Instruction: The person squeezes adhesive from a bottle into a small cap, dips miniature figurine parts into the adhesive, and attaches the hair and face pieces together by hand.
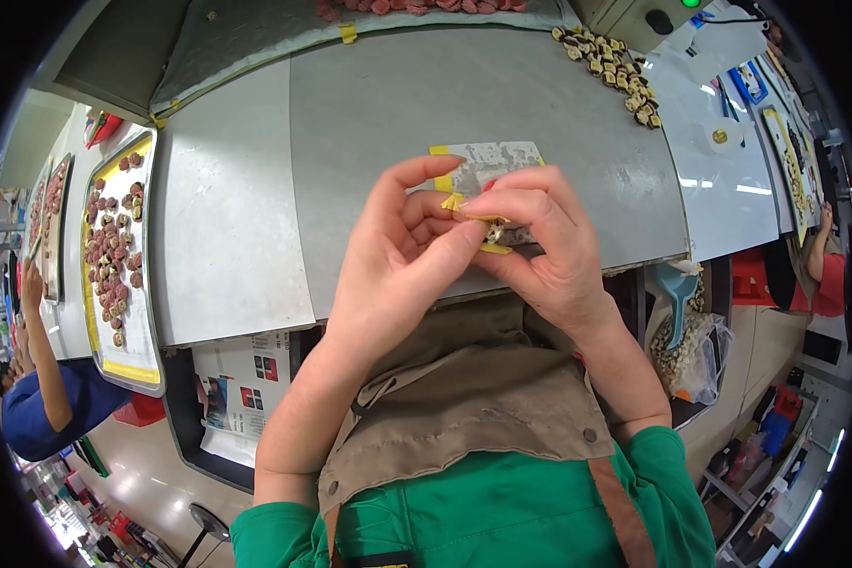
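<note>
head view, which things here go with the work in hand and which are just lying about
Likely the job:
- yellow piece, between left fingers and right fingers
- grey plate
- loose pieces, bench corner
- tray with reddish pieces

Seemingly just lying about:
- printed sheets
- blue scoop

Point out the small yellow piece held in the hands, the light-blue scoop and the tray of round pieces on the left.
Small yellow piece (495, 233): head view, on its visible middle.
Light-blue scoop (677, 287): head view, on its bowl.
Tray (142, 327): head view, on its bare white bed.
</note>
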Available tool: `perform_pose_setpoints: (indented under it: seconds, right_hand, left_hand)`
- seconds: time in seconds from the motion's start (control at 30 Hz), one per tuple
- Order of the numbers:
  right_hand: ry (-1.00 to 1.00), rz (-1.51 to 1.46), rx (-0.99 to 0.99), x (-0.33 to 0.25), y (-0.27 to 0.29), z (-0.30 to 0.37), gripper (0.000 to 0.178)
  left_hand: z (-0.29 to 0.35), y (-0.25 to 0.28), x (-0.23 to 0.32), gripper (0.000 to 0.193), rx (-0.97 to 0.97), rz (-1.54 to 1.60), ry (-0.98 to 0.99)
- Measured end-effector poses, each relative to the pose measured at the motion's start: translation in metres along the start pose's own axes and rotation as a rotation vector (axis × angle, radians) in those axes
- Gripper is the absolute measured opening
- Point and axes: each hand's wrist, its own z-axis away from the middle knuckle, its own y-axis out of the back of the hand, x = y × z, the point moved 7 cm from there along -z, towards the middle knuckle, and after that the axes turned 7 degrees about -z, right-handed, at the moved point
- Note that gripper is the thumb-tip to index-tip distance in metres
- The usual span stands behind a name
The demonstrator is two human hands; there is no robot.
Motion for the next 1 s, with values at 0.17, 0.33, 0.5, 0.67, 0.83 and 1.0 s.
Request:
perform_pose_setpoints:
  seconds: [0.17, 0.33, 0.5, 0.67, 0.83, 1.0]
  right_hand:
    - [0.025, 0.081, 0.024, 0.011, 0.0, 0.004, 0.036]
    - [0.114, 0.145, 0.045, 0.017, -0.002, 0.008, 0.036]
    - [0.124, 0.193, 0.088, 0.011, 0.003, 0.006, 0.035]
    - [0.025, 0.231, 0.064, 0.012, 0.043, -0.002, 0.03]
    - [-0.227, 0.506, 0.258, 0.061, 0.161, -0.008, 0.028]
    - [-0.194, 0.635, 0.177, 0.095, 0.178, -0.021, 0.021]
  left_hand:
    - [0.005, -0.007, -0.006, 0.06, 0.068, -0.305, -0.27]
    - [0.003, -0.011, -0.014, 0.055, 0.069, -0.462, -0.336]
    - [0.0, -0.016, -0.007, 0.051, 0.047, -0.44, -0.343]
    - [0.017, 0.059, 0.037, 0.035, 0.363, -0.731, -0.344]
    - [0.072, 0.296, 0.106, 0.028, 0.84, -1.238, -0.2]
    - [0.1, 0.385, 0.112, 0.022, 0.944, -1.662, -0.074]
